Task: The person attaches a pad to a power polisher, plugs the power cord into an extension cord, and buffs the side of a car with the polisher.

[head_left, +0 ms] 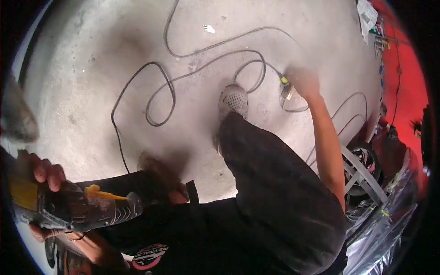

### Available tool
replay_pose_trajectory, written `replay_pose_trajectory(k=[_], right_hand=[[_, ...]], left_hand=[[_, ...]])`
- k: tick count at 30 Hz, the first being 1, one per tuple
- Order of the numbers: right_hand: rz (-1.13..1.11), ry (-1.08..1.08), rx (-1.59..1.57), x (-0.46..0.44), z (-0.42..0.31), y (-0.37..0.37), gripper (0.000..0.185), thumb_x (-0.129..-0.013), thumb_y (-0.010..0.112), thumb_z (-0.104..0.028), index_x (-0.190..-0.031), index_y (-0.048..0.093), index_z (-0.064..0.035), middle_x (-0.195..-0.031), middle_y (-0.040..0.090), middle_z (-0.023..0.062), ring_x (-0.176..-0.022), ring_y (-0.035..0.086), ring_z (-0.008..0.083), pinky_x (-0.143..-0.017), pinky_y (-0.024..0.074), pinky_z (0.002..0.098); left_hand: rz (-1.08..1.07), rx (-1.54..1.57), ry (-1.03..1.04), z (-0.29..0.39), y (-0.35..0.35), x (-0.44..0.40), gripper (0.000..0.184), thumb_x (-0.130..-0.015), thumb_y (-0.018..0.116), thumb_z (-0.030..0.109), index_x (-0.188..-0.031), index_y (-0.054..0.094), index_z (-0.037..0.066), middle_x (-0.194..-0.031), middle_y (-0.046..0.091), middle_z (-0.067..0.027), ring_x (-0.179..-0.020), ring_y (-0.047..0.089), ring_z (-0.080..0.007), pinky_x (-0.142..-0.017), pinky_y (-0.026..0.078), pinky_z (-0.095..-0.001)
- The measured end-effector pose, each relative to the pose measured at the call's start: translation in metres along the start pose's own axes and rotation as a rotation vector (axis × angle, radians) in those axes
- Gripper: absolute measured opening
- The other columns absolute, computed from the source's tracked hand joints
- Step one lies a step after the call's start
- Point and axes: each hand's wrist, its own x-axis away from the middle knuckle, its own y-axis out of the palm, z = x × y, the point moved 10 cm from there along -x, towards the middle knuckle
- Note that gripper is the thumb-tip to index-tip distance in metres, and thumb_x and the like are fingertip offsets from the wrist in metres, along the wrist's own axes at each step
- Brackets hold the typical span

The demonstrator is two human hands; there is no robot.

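At the lower left my left hand point(48, 173) is wrapped round a dusty black power tool point(85, 206) with a yellow label and a yellow-orange lever; the tool's far left end is cut off by the view. My right hand point(303, 82) is stretched out over the floor at the upper right, blurred by motion. Its fingers close on a yellow-green plug point(284, 80) at the end of a dark cord point(215, 56). A pale, yellowish connector point(288, 92) hangs just below the plug, beside the hand.
The cord loops across the concrete floor point(91, 87) near my shoe point(233, 100). On the right stand a wheel point(364, 162), a grey metal frame point(362, 174) and plastic sheeting point(389, 229), with a red wall point(408, 87) behind. A dusty shape point(18, 114) shows at the left edge.
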Motion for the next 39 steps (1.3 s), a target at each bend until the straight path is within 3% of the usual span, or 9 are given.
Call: replay_pose_trajectory(k=[4,6,12,16,22,27,29,35,39], right_hand=[[-0.145,0.015,-0.046,-0.019,-0.004,0.024,0.028,-0.091,0.082,-0.030,-0.115,0.082,-0.0172,-0.110,0.079,0.0086,-0.110,0.075,0.0305,-0.093,0.0601,0.0446],[-0.316,0.026,0.108,-0.020,-0.017,0.035,0.033,-0.086,0.086,-0.034,-0.115,0.082,-0.0167,-0.112,0.079,0.0080,-0.112,0.074,0.0304,-0.095,0.0596,0.0453],[-0.377,-0.059,0.207,-0.040,-0.014,0.048,0.035,-0.083,0.088,-0.033,-0.113,0.082,-0.0171,-0.110,0.081,0.0088,-0.109,0.076,0.0315,-0.094,0.0605,0.0452],[-0.378,-0.058,0.189,-0.038,0.005,0.062,0.033,-0.082,0.088,-0.033,-0.111,0.082,-0.0171,-0.108,0.082,0.0086,-0.105,0.077,0.0320,-0.092,0.0612,0.0446],[-0.120,-0.049,-0.006,0.008,0.029,0.039,0.031,-0.085,0.088,-0.025,-0.113,0.082,-0.0133,-0.108,0.081,0.0104,-0.098,0.078,0.0319,-0.087,0.0603,0.0428],[0.141,0.010,-0.221,0.060,0.057,0.014,0.026,-0.091,0.085,-0.017,-0.114,0.080,-0.0044,-0.110,0.080,0.0146,-0.094,0.078,0.0313,-0.084,0.0608,0.0416],[0.213,0.025,-0.240,0.072,0.069,0.016,0.025,-0.092,0.084,-0.014,-0.114,0.080,-0.0032,-0.110,0.079,0.0154,-0.093,0.078,0.0313,-0.083,0.0611,0.0408],[0.349,0.113,-0.310,0.090,0.110,0.011,0.024,-0.094,0.082,-0.007,-0.117,0.081,-0.0024,-0.111,0.081,0.0158,-0.093,0.080,0.0261,-0.080,0.0621,0.0375],[0.465,0.095,-0.393,0.077,0.123,-0.013,0.030,-0.093,0.085,-0.013,-0.120,0.081,-0.0026,-0.102,0.081,0.0153,-0.088,0.078,0.0198,-0.080,0.0612,0.0335]], left_hand=[[0.062,-0.167,0.044,0.006,-0.007,-0.001,0.114,-0.063,0.099,0.040,-0.152,0.039,0.001,-0.120,0.051,-0.0126,-0.097,0.060,-0.0208,-0.090,0.047,-0.0342],[0.089,-0.121,0.065,0.008,-0.009,0.002,0.113,-0.063,0.098,0.041,-0.151,0.039,0.000,-0.120,0.051,-0.0122,-0.097,0.061,-0.0209,-0.090,0.047,-0.0345],[0.163,-0.179,0.012,0.000,-0.035,0.013,0.110,-0.064,0.088,0.046,-0.147,0.036,-0.005,-0.118,0.046,-0.0108,-0.095,0.049,-0.0206,-0.086,0.037,-0.0327],[0.186,-0.202,0.004,-0.008,-0.040,0.010,0.110,-0.065,0.087,0.044,-0.149,0.036,-0.005,-0.119,0.046,-0.0114,-0.095,0.048,-0.0203,-0.086,0.037,-0.0325],[0.196,-0.094,-0.077,-0.016,-0.054,-0.002,0.111,-0.061,0.086,0.042,-0.149,0.038,-0.005,-0.120,0.046,-0.0122,-0.096,0.048,-0.0206,-0.089,0.037,-0.0335],[0.204,-0.049,0.030,0.007,-0.058,-0.014,0.116,-0.055,0.088,0.034,-0.153,0.039,-0.006,-0.119,0.047,-0.0122,-0.095,0.047,-0.0203,-0.087,0.037,-0.0329],[0.135,0.043,-0.010,0.001,-0.033,-0.028,0.107,-0.057,0.088,0.030,-0.148,0.045,-0.005,-0.116,0.048,-0.0101,-0.093,0.049,-0.0193,-0.087,0.037,-0.0324],[-0.397,0.121,-0.285,-0.007,0.042,-0.063,0.094,-0.082,0.098,0.039,-0.154,0.048,0.005,-0.139,0.063,-0.0086,-0.119,0.066,-0.0267,-0.110,0.045,-0.0463],[-0.457,0.109,-0.306,-0.009,0.036,-0.064,0.097,-0.081,0.095,0.042,-0.155,0.046,0.003,-0.138,0.062,-0.0088,-0.117,0.064,-0.0261,-0.108,0.043,-0.0446]])
